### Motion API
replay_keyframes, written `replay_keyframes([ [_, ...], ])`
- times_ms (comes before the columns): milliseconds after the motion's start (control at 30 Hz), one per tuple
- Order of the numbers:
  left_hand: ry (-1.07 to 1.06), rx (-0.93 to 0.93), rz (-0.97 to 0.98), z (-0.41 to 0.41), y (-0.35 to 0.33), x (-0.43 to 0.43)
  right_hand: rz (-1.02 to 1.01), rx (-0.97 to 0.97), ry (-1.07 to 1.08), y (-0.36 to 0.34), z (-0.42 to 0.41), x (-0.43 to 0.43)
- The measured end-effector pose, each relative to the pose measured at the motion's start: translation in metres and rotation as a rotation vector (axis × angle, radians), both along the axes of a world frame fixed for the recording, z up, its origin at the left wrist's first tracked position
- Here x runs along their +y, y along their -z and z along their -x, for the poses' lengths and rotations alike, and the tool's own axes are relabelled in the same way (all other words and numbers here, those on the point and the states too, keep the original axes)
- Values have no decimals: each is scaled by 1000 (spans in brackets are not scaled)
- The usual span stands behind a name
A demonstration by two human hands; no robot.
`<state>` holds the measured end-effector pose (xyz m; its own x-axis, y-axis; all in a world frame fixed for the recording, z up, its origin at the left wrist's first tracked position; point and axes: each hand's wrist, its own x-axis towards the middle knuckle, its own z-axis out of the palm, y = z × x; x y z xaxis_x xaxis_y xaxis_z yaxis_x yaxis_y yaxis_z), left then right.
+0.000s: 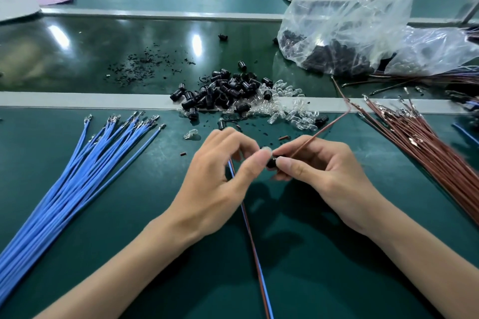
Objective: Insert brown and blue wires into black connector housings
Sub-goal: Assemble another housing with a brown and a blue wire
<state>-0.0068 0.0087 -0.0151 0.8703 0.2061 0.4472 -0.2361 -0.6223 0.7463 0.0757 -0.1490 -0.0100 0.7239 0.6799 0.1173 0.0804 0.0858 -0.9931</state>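
- Blue-and-brown wire pair runs up the green mat under the left hand.
- It and the right hand pinch one black housing; the right hand also holds a brown wire.
- Beside them, blue wires lie left, brown wires right.
- Beyond, a housing pile; farthest, a bag.
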Motion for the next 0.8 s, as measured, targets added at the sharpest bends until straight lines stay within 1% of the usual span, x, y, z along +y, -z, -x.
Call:
replay_keyframes([
  [67,21,2,-98,0,0,-3,24,-14,3,0,0,-1],
  [167,36,16,-141,-1,2,-3,51,-26,5,0,1,-1],
  [233,50,37,-103,-1,3,-2,68,-31,8,0,0,-1],
  [333,96,73,47,-2,3,-1,80,-24,-8,0,-1,-2],
  [400,118,82,85,-2,2,0,80,-20,-33,-1,-1,-3],
  [567,128,60,53,1,0,1,90,-5,-108,-4,-1,-4],
  [700,171,46,28,2,0,0,81,68,-173,-4,-4,-4],
  [800,151,21,33,1,-1,1,57,88,-238,-3,-5,-4],
])
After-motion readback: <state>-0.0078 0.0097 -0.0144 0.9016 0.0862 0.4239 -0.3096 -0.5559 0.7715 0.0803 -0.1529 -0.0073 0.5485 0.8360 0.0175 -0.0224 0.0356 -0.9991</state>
